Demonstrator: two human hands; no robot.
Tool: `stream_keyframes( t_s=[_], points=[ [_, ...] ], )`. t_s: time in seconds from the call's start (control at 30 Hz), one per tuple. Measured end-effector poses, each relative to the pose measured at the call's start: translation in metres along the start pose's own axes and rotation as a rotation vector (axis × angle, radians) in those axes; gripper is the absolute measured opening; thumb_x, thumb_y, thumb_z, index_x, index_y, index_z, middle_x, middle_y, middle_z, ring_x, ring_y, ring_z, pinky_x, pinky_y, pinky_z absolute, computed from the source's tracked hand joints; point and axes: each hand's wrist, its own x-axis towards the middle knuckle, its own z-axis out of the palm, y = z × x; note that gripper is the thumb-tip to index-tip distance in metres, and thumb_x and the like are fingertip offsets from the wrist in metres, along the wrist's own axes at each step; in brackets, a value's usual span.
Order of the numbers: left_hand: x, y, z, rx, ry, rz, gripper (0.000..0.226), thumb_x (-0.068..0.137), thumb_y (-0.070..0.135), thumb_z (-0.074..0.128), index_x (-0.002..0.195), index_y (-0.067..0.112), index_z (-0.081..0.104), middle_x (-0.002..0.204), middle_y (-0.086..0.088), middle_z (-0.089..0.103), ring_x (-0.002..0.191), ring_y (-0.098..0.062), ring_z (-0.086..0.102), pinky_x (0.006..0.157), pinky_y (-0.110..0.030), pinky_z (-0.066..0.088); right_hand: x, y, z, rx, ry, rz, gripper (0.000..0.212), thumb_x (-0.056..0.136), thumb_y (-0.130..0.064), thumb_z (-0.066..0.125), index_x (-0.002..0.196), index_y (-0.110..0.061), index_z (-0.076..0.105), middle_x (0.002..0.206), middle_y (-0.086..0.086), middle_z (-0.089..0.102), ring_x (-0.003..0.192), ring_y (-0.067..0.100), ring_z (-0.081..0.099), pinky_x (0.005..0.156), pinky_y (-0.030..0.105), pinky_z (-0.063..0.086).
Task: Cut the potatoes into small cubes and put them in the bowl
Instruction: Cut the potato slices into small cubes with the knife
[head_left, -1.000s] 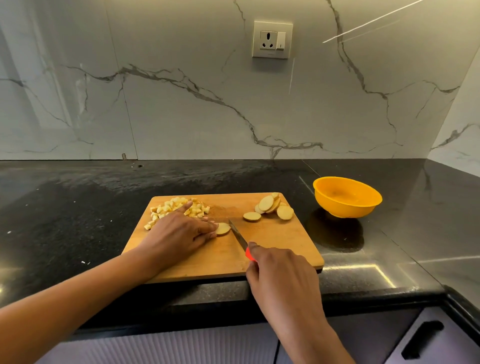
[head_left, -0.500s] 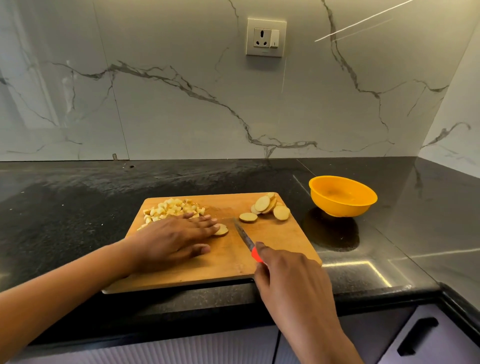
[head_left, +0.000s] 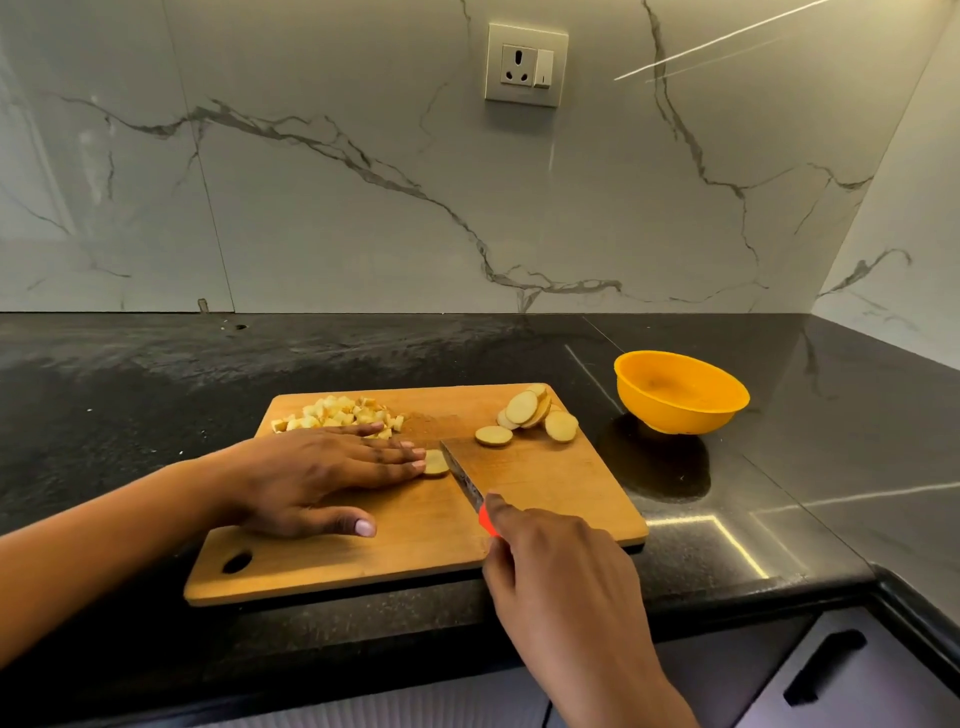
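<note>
A wooden cutting board (head_left: 545, 509) lies on the black counter. My left hand (head_left: 317, 473) lies flat on it, straight fingertips pressing a potato slice (head_left: 435, 462). My right hand (head_left: 561, 566) grips the red handle of a knife (head_left: 465, 475), whose blade stands just right of that slice. A heap of potato cubes (head_left: 337, 413) sits at the board's far left. Several round potato slices (head_left: 530, 415) lie at its far right. The orange bowl (head_left: 680, 392) stands on the counter to the right of the board and looks empty.
The black stone counter (head_left: 130, 405) runs left and right into a corner under a marble wall with a power socket (head_left: 525, 65). The counter's front edge lies just below the board. Grey cabinet fronts with a dark handle (head_left: 823, 665) are below.
My left hand has flattened on the slice with the thumb spread wide. The knife blade has shifted closer to the slice. The view has tilted, showing more of the board's near left end.
</note>
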Motion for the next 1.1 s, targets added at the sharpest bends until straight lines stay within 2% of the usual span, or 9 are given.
stream_keyframes(
  t_s=[0.33, 0.5, 0.7, 0.77, 0.83, 0.9, 0.97, 1.03, 1.1],
  points=[
    [0.002, -0.005, 0.003, -0.034, 0.041, 0.027, 0.07, 0.087, 0.075, 0.017, 0.146, 0.036, 0.015, 0.154, 0.019, 0.016, 0.141, 0.008, 0.005, 0.114, -0.014, -0.005, 0.01, -0.004, 0.007, -0.062, 0.001, -0.057, 0.046, 0.102, -0.031, 0.033, 0.147, -0.028, 0.029, 0.108, -0.008, 0.061, 0.091, 0.012, 0.057, 0.064, 0.023, 0.035],
    [0.003, -0.005, 0.003, -0.032, 0.054, 0.031, 0.071, 0.088, 0.072, 0.018, 0.147, 0.033, 0.017, 0.154, 0.018, 0.017, 0.141, 0.008, 0.005, 0.114, -0.013, -0.007, 0.022, -0.01, 0.025, -0.165, -0.109, -0.069, 0.051, 0.102, -0.015, 0.035, 0.15, -0.017, 0.017, 0.104, -0.001, 0.056, 0.076, 0.015, 0.044, 0.048, 0.022, 0.025],
    [0.001, -0.004, 0.007, -0.001, 0.067, 0.026, 0.068, 0.091, 0.07, 0.016, 0.148, 0.032, 0.015, 0.155, 0.016, 0.016, 0.142, 0.006, 0.005, 0.115, -0.017, -0.005, -0.01, -0.011, 0.001, -0.086, -0.241, -0.052, 0.057, 0.102, -0.022, 0.035, 0.151, -0.019, 0.005, 0.124, 0.0, 0.051, 0.098, 0.019, 0.056, 0.051, 0.021, 0.024],
    [0.001, -0.003, 0.008, 0.003, 0.101, 0.044, 0.068, 0.092, 0.067, 0.016, 0.148, 0.028, 0.017, 0.155, 0.013, 0.019, 0.142, 0.004, 0.007, 0.116, -0.019, -0.003, -0.015, -0.009, -0.004, -0.113, -0.135, -0.058, 0.055, 0.098, -0.029, 0.045, 0.149, -0.024, 0.024, 0.115, -0.003, 0.059, 0.093, 0.018, 0.061, 0.052, 0.021, 0.028],
    [0.0, -0.002, 0.008, -0.022, 0.133, 0.045, 0.068, 0.093, 0.066, 0.017, 0.148, 0.026, 0.019, 0.155, 0.01, 0.021, 0.143, 0.002, 0.008, 0.117, -0.021, 0.001, -0.011, -0.005, -0.01, -0.139, -0.107, -0.006, 0.049, 0.075, -0.036, 0.075, 0.121, -0.026, 0.064, 0.074, -0.009, 0.065, 0.056, 0.01, 0.061, 0.044, 0.016, 0.023],
    [-0.002, -0.003, 0.009, -0.04, 0.167, 0.037, 0.066, 0.094, 0.065, 0.019, 0.147, 0.027, 0.021, 0.154, 0.009, 0.022, 0.143, 0.001, 0.01, 0.117, -0.021, 0.002, -0.008, -0.003, -0.007, -0.089, -0.045, -0.015, 0.044, 0.06, -0.033, 0.084, 0.102, -0.024, 0.074, 0.054, -0.012, 0.057, 0.039, 0.008, 0.051, 0.039, 0.014, 0.018],
    [-0.003, -0.003, 0.01, -0.04, 0.188, 0.032, 0.064, 0.094, 0.064, 0.02, 0.147, 0.027, 0.023, 0.154, 0.009, 0.024, 0.143, 0.001, 0.011, 0.117, -0.02, 0.001, -0.002, -0.005, -0.009, -0.032, -0.044, -0.021, 0.043, 0.079, -0.034, 0.071, 0.121, -0.029, 0.064, 0.069, -0.012, 0.063, 0.053, 0.008, 0.056, 0.044, 0.017, 0.028],
    [-0.004, -0.003, 0.01, -0.029, 0.196, 0.036, 0.063, 0.094, 0.064, 0.02, 0.146, 0.028, 0.024, 0.153, 0.01, 0.025, 0.143, 0.002, 0.011, 0.116, -0.019, -0.001, 0.004, -0.005, -0.007, 0.011, 0.077, -0.045, 0.046, 0.097, -0.034, 0.043, 0.143, -0.031, 0.038, 0.096, -0.011, 0.064, 0.077, 0.009, 0.057, 0.059, 0.021, 0.038],
    [-0.005, -0.004, 0.01, -0.016, 0.192, 0.041, 0.063, 0.094, 0.065, 0.019, 0.146, 0.029, 0.026, 0.153, 0.01, 0.025, 0.143, 0.002, 0.009, 0.115, -0.016, -0.004, 0.008, -0.007, -0.004, 0.01, 0.095, -0.074, 0.047, 0.101, -0.035, 0.034, 0.147, -0.031, 0.028, 0.105, -0.011, 0.061, 0.082, 0.009, 0.053, 0.063, 0.02, 0.038]
  ],
)
